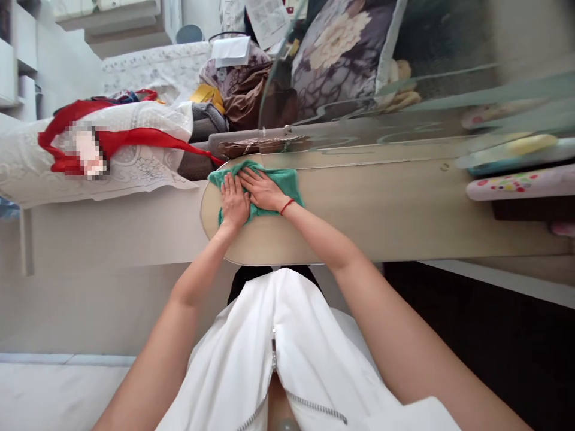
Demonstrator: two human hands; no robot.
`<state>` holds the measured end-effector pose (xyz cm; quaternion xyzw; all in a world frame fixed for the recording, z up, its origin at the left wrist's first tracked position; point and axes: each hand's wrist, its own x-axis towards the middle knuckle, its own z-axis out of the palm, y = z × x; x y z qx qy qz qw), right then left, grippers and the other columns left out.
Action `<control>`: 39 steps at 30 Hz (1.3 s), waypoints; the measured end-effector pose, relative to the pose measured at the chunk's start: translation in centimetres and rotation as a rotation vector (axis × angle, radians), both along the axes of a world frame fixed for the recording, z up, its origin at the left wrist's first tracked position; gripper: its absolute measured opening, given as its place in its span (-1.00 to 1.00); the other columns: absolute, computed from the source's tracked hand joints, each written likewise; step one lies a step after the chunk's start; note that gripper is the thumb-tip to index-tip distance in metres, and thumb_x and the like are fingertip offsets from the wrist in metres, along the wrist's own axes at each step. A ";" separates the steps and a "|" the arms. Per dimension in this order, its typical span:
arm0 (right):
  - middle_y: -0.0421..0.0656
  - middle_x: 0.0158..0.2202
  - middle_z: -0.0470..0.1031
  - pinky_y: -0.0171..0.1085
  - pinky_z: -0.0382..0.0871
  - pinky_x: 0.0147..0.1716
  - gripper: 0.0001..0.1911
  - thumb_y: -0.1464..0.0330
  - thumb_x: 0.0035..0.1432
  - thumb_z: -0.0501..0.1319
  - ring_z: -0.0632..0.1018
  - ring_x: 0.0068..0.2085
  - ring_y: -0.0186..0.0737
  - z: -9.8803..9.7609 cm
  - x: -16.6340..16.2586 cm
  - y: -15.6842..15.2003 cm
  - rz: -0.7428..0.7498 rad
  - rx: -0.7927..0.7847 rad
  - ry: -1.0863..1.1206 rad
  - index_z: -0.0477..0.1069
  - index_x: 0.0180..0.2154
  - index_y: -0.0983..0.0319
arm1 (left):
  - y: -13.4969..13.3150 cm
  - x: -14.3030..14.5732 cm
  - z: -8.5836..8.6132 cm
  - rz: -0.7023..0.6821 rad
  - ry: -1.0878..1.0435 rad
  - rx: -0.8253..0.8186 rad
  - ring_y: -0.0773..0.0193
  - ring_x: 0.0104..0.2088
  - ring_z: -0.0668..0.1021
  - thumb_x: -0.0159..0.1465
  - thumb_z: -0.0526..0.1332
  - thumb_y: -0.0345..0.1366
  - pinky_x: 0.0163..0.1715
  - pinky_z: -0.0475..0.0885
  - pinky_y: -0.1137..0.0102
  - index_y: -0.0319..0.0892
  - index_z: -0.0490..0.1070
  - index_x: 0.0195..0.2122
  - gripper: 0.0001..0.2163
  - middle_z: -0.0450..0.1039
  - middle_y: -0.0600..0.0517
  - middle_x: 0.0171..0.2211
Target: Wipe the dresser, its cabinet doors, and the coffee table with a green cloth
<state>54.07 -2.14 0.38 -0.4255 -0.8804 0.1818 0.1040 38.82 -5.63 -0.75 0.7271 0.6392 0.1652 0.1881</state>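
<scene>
Both my hands lie flat on a green cloth at the rounded left end of a pale wooden tabletop. My left hand presses the cloth's left part, fingers stretched out and close together. My right hand lies beside it, fingers spread over the cloth's middle, a red string around its wrist. The two hands touch at the fingertips. A mirror stands along the table's far edge, just beyond the cloth.
A white lace-covered surface with a red bag lies to the left. Piled clothes and cushions sit behind the mirror's edge. Colourful flat items rest on the table at the far right. My white zipped garment fills the bottom.
</scene>
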 end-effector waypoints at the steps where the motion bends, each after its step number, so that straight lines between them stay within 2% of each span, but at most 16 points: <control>1: 0.00 0.53 0.10 0.10 -0.01 0.57 -0.28 0.47 0.32 0.06 0.09 0.57 -0.02 -0.2 0.6 -0.3 0.013 0.001 0.029 0.19 0.48 0.36 | -0.4 0.6 -0.1 0.013 -0.012 -0.001 -0.13 0.59 -0.07 0.42 0.06 -0.29 0.57 -0.17 -0.11 -0.54 0.03 0.49 -0.34 -0.14 -0.40 0.56; 5: 0.01 0.51 0.16 -0.01 0.07 0.56 -0.29 0.53 0.30 0.00 0.16 0.55 -0.13 -0.8 4.5 -2.3 0.042 -0.011 0.111 0.23 0.46 0.38 | -2.3 5.2 -0.2 0.050 -0.035 0.008 -0.24 0.58 -0.10 0.44 0.07 -0.26 0.55 -0.16 -0.16 -0.67 -0.02 0.47 -0.31 -0.18 -0.51 0.54; 10: 0.01 0.51 0.16 -0.02 0.11 0.56 -0.31 0.49 0.33 0.00 0.17 0.55 -0.12 -0.5 12.9 -5.1 0.057 -0.026 0.117 0.24 0.46 0.39 | -5.1 14.6 0.5 0.126 0.013 -0.024 -0.19 0.59 -0.14 0.40 0.08 -0.26 0.56 -0.20 -0.13 -0.58 -0.01 0.50 -0.29 -0.16 -0.46 0.55; 14: -0.03 0.53 0.11 -0.02 0.05 0.58 -0.28 0.50 0.34 -0.01 0.11 0.57 -0.12 0.9 23.3 -7.4 0.012 -0.044 0.073 0.17 0.49 0.37 | -6.5 24.7 0.9 0.073 -0.032 0.019 -0.20 0.59 -0.14 0.42 0.09 -0.27 0.56 -0.24 -0.14 -0.58 0.02 0.48 -0.32 -0.16 -0.46 0.55; 19: 0.05 0.55 0.01 0.07 0.00 0.57 -0.23 0.53 0.31 -0.02 0.05 0.58 -0.04 3.4 39.8 -10.5 -0.180 -0.066 -0.070 0.05 0.52 0.45 | -7.1 40.9 2.2 -0.124 -0.072 0.076 -0.11 0.60 -0.10 0.43 0.13 -0.27 0.58 -0.21 -0.09 -0.47 0.05 0.49 -0.34 -0.14 -0.36 0.57; 22: 0.04 0.56 -0.02 0.10 -0.01 0.57 -0.20 0.53 0.27 0.00 0.05 0.58 -0.03 4.2 46.1 -12.6 -0.316 -0.059 -0.101 0.04 0.53 0.42 | -8.1 47.4 3.5 -0.206 -0.039 0.073 -0.14 0.60 -0.09 0.41 0.18 -0.25 0.57 -0.24 -0.14 -0.44 0.07 0.50 -0.32 -0.13 -0.35 0.57; 24: -0.01 0.56 0.00 0.09 -0.01 0.57 -0.18 0.53 0.24 0.00 0.06 0.58 -0.05 4.0 47.5 -14.6 -0.365 -0.053 -0.085 0.07 0.53 0.38 | -9.5 48.8 4.1 -0.231 -0.009 0.055 -0.18 0.59 -0.10 0.40 0.19 -0.24 0.56 -0.26 -0.17 -0.45 0.06 0.51 -0.29 -0.17 -0.36 0.57; 29: -0.04 0.54 0.07 0.10 0.06 0.55 -0.19 0.49 0.24 -0.03 0.10 0.57 -0.09 2.5 47.4 -22.4 -0.375 -0.040 -0.008 0.12 0.51 0.36 | -16.7 48.2 3.4 -0.324 0.027 0.050 -0.28 0.58 -0.11 0.38 0.13 -0.24 0.53 -0.23 -0.28 -0.54 0.05 0.50 -0.28 -0.20 -0.47 0.55; 31: -0.03 0.54 0.09 0.11 0.12 0.53 -0.18 0.48 0.23 -0.03 0.12 0.56 -0.09 2.3 48.9 -26.0 -0.382 -0.038 -0.006 0.13 0.51 0.34 | -19.7 49.1 2.7 -0.377 -0.005 0.069 -0.31 0.57 -0.12 0.39 0.10 -0.22 0.51 -0.20 -0.33 -0.57 0.06 0.49 -0.28 -0.18 -0.50 0.54; 33: -0.02 0.53 0.11 0.11 0.17 0.51 -0.19 0.46 0.24 -0.01 0.15 0.55 -0.08 2.5 51.7 -28.7 -0.385 -0.046 -0.051 0.14 0.52 0.31 | -21.9 51.1 2.3 -0.444 -0.036 0.080 -0.30 0.57 -0.12 0.40 0.07 -0.20 0.51 -0.13 -0.33 -0.58 0.07 0.48 -0.29 -0.16 -0.50 0.53; 37: -0.03 0.52 0.13 0.10 0.26 0.47 -0.20 0.38 0.27 0.03 0.20 0.53 -0.03 3.1 58.0 -30.9 -0.409 -0.053 -0.197 0.13 0.53 0.27 | -22.9 56.4 2.5 -0.588 -0.062 0.088 -0.24 0.57 -0.12 0.40 0.07 -0.19 0.55 -0.04 -0.19 -0.61 0.07 0.48 -0.28 -0.16 -0.46 0.54; 39: -0.02 0.53 0.12 0.14 0.25 0.47 -0.18 0.37 0.28 0.02 0.19 0.54 0.00 3.0 59.3 -31.0 -0.441 -0.022 -0.250 0.07 0.54 0.28 | -22.4 57.6 2.9 -0.625 -0.061 0.083 -0.20 0.57 -0.12 0.42 0.05 -0.19 0.57 -0.07 -0.13 -0.60 0.06 0.49 -0.28 -0.16 -0.44 0.55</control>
